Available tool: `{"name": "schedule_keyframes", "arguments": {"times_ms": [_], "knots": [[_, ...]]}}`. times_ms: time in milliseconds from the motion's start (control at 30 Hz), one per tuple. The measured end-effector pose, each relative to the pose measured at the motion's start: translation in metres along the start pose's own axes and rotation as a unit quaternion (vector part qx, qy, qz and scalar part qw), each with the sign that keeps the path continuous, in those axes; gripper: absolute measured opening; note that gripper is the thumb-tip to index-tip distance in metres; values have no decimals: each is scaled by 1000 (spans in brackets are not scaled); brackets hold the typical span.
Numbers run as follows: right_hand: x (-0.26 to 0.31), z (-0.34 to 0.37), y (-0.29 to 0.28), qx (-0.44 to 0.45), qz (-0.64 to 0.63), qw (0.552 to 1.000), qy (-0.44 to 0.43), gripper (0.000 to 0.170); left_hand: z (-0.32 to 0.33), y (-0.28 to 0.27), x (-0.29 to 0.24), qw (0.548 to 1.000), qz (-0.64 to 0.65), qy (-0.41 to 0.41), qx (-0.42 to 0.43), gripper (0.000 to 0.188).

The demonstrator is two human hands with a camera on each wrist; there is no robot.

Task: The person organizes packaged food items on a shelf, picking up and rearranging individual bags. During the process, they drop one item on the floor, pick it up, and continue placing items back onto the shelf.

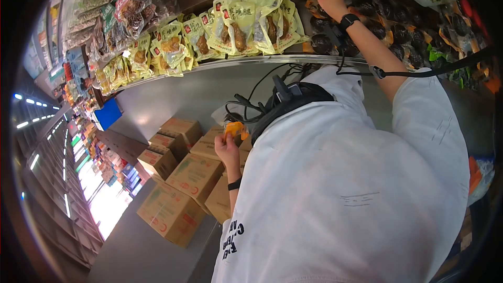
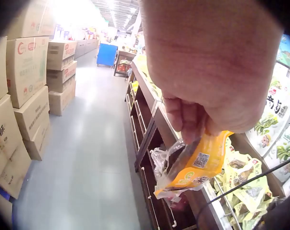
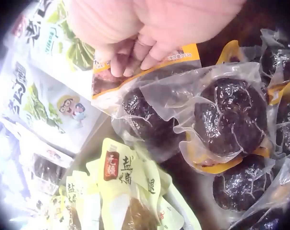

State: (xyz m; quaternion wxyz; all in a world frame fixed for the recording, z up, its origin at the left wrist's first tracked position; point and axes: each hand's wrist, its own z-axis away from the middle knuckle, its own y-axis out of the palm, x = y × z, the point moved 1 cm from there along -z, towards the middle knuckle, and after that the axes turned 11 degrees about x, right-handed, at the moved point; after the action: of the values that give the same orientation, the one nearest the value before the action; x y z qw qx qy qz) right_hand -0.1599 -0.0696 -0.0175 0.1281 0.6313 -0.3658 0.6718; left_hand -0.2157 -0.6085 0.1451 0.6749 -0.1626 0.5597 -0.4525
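My left hand [image 1: 227, 151] is down beside my body, away from the shelf. Its fingers pinch an orange-and-clear food packet [image 2: 198, 162] by the top, and a printed square code shows on the front. My right hand [image 1: 330, 1] reaches over the shelf at the top of the head view. In the right wrist view, its thumb and fingers pinch the orange top edge of a clear vacuum pack [image 3: 147, 117] with a dark, glossy piece inside. Similar dark vacuum packs [image 3: 230, 115] lie right beside it, several of them overlapping.
Yellow chicken-leg pouches [image 1: 236, 26] stand in a row left of the dark packs. White pouches with green vegetables printed on them [image 3: 49, 100] are behind. A metal shelf edge [image 1: 209, 65] runs along the front. Cardboard boxes [image 1: 195, 178] are stacked across the aisle floor [image 2: 94, 158]. Black cables [image 1: 435, 72] cross near my right arm.
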Motion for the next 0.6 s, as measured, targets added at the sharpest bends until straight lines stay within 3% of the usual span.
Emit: {"name": "schedule_keyframes", "arguments": {"times_ms": [100,300,367,433,600], "knots": [[9,7,-9,-9,-77,997,-18,24,-9,2,-2,1000,-1,6,12,20],[45,9,-20,5,-100,991,-89,21,-27,-1,1,998,-34,47,33,20],[58,15,-30,-8,-100,992,-71,22,-31,-2,-8,998,-26,39,42,20],[58,23,-45,-14,-200,978,-53,23,-35,-3,-19,998,-15,29,52,20],[78,72,-103,-51,-208,977,-22,20,-60,-9,-29,989,-35,102,103,18]]}}
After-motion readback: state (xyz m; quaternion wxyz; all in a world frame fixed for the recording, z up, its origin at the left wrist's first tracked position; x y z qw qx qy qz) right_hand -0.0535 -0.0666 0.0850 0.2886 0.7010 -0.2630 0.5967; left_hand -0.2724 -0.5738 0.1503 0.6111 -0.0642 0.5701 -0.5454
